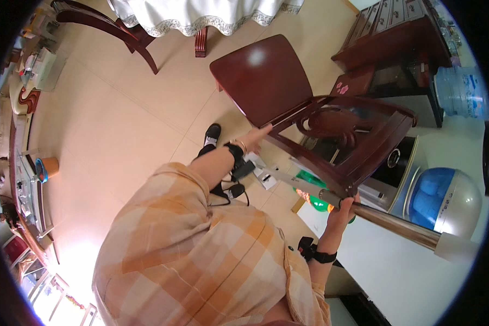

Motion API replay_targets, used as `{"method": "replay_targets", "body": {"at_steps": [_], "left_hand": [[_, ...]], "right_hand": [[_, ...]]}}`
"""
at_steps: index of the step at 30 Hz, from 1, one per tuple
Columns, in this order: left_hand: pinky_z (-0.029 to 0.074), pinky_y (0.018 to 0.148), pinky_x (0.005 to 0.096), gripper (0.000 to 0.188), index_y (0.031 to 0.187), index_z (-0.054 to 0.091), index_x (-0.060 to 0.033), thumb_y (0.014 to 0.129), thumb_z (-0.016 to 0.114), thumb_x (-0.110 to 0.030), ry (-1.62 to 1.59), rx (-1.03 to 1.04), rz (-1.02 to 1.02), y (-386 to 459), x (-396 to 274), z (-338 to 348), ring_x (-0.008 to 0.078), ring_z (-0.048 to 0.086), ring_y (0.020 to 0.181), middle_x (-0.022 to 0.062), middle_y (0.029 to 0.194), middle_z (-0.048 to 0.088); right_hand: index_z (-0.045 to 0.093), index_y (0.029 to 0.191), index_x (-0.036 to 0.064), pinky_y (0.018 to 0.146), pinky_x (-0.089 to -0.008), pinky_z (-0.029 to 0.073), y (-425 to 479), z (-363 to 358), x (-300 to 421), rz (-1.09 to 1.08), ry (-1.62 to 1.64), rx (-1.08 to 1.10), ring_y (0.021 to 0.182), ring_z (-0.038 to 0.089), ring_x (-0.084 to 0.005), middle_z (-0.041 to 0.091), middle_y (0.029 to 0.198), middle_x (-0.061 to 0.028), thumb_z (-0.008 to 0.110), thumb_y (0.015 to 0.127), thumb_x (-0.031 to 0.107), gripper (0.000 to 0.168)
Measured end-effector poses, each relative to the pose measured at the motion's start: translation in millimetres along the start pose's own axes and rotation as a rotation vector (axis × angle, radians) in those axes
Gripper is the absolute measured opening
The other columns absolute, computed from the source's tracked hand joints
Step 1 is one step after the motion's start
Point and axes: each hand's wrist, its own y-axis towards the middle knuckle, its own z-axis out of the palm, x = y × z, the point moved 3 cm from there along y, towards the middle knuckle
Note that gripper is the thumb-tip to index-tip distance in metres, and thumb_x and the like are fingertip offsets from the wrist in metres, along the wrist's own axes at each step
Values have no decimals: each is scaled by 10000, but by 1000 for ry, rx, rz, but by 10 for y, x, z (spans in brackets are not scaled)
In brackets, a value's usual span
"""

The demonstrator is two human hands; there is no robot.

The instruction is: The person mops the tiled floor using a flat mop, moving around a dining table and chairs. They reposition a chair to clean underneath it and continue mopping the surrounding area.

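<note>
A dark red wooden chair stands before me, its seat to the left and its openwork back to the right. My left hand grips the frame where the back meets the seat. My right hand is closed around a long pole, right beside the top corner of the chair back. The pole has a pale grey upper section, a metal tube and a blurred white end. Whether my right hand also touches the chair, I cannot tell.
Behind the chair are a green bottle, a white appliance with a blue dome and a water jug. A drawer cabinet stands at upper right. Farther off are a cloth-covered table, another chair and an orange bin.
</note>
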Motion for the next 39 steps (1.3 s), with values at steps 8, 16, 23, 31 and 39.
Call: {"method": "replay_targets", "body": {"at_steps": [8,16,23,31,39], "left_hand": [[522,696,327,150,810,539,-62,800,666,-142,-836,7,54,219,63,787,175,541,676,45,770,547],[480,613,325,96,754,503,-64,732,595,-49,-775,-58,-41,303,-65,788,167,513,673,38,761,495],[488,614,315,71,734,528,-90,725,595,-67,-838,-126,36,257,-796,513,170,527,665,27,720,515],[522,628,325,96,705,521,-62,741,610,-60,-878,-17,223,505,-2046,-108,178,529,616,33,663,520],[505,638,353,122,690,527,-52,721,642,-22,-932,-110,445,262,-3122,-553,193,528,647,51,700,520]], "right_hand": [[479,1232,-29,895,-309,438,474,144,403,37,110,-83,1040,542,-196,543,1199,-107,644,866,253,490],[512,1200,-47,848,-296,466,892,166,526,152,74,-191,960,579,-191,598,1105,-105,671,786,88,464],[527,1145,-37,838,-291,463,1336,754,674,109,58,-201,931,577,-176,595,1070,-87,679,797,110,407],[559,1046,-5,788,-320,496,2441,1732,825,51,25,-216,860,605,-188,609,972,-85,695,788,124,319],[557,1039,-39,741,-306,491,3255,2376,778,22,-2,-172,839,599,-173,602,969,-82,708,779,125,343]]}}
